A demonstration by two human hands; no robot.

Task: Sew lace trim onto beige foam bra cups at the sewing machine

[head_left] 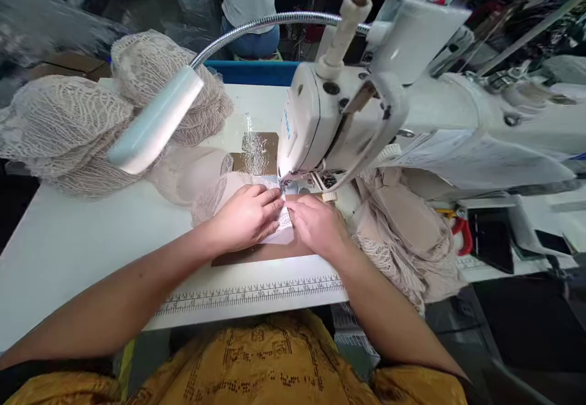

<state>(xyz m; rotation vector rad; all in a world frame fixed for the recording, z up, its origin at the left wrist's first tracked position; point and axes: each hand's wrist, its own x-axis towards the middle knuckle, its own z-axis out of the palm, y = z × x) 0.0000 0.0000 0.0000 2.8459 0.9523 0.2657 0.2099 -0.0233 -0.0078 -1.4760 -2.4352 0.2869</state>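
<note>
Lace bundles point(68, 124), on the desk point(114, 228), far left; left hand point(249, 215), laid over the fabric point(229, 185), grip flat, fingers side by side, pinching nothing; fabric, on the desk, its bulk left of the needle, its dotted strip running from beneath the needle towards the body, between the hands; needle point(282, 186), just beyond both sets of fingertips, left hand seemingly nearer; right hand point(315, 222), fingertips gathered at the strip's right edge, pinch cannot be told; cloth pile point(407, 240), right.

Both hands point(249, 217) point(319, 225) rest face-down, close together.
</note>
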